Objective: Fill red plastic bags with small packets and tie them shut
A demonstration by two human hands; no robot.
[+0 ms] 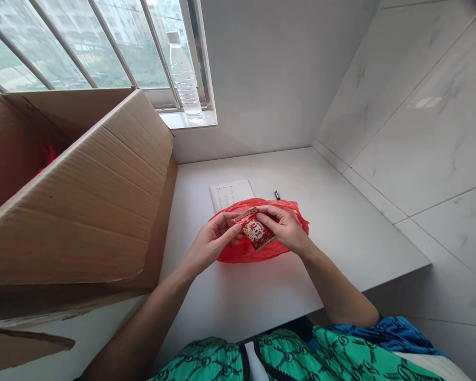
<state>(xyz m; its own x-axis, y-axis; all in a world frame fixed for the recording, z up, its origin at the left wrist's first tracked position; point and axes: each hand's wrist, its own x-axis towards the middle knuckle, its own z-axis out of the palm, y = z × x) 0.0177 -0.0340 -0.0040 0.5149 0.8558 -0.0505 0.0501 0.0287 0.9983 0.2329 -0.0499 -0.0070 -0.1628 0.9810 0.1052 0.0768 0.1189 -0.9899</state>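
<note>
Between my two hands is a small red and gold snack packet point(256, 230) with a pale round label and printed characters. My left hand point(219, 236) pinches its left edge between thumb and fingers. Its upper right side is pinched by my right hand point(282, 224). Directly under the packet and both hands lies a thin red plastic bag point(241, 255), spread on the white table point(238, 301). What the bag holds, if anything, is mostly hidden by my hands and the packet.
A large open cardboard box point(103, 211) stands at the left, with something red inside. Behind the bag are a printed sheet or booklet point(230, 192) and a black pen point(276, 195). A clear water bottle point(185, 79) stands on the windowsill. Tiled wall borders the right.
</note>
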